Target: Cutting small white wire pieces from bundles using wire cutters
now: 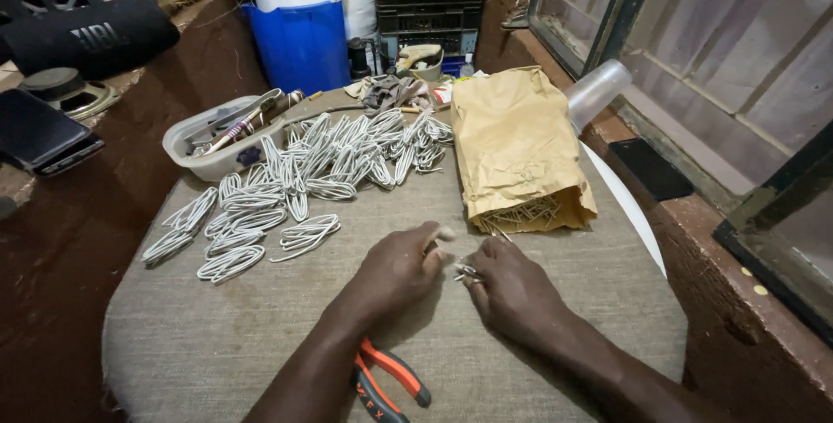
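Two hands meet near the middle of the cloth-covered bench [538, 362]. The left hand [395, 271] has its fingers curled shut, with a small pale piece showing at the fingertips; what that piece is cannot be told. The right hand [512, 293] sits just at 3 o'clock of it, fingers pinched together on a small bunch of thin metal pins [467, 274], which lies between the two hands.

At 1 o'clock from the hands lies one brown paper bag [516, 145], its open mouth facing the hands, with more thin pins [525, 213] spilling from it; they are too many and too fine to count. From 10 to 12 o'clock spreads a pile of white wire loops [304, 176], several dozen at least, overlapping so that an exact count cannot be made. Farther out at 10 o'clock stands one clear plastic tray [213, 141] holding tools. One pair of pliers with orange and black handles [390, 384] lies at 6 o'clock, partly under the left forearm. One clear plastic cup [599, 91] lies tipped at 2 o'clock, beyond the bag. One blue bucket [299, 41] stands at 11 o'clock, past the bench's far edge.
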